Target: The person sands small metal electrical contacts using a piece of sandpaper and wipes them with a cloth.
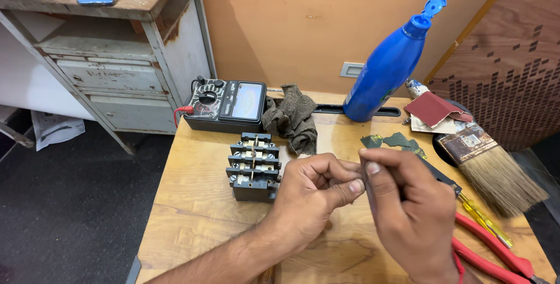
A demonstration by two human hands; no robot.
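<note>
From the head view, my left hand sits at lower centre of the frame, fingers curled in and thumb pressed forward. My right hand is just right of it, thumb and forefinger pinched, and the fingertips of both hands meet. Whatever I am pinching there is too small to make out; it looks like a thin dark sliver between the fingertips, so I cannot tell what it is. I judge it very light and easy to drop, so a firm fingertip pinch near its ends suits it better than a full grip.

Left of my hands, centre frame, stands a black terminal block with brass contacts and screws. It looks stiff and fairly heavy for its size, best taken by its plastic sides, not by the metal strips.

Behind it lie an analogue meter and a crumpled rag, the rag touching the meter's right edge. A blue bottle with its cap flipped open leans in the upper right. To the right lie sandpaper sheets, a paintbrush, a yellow-handled screwdriver and red-handled pliers, all on the wooden table.
</note>
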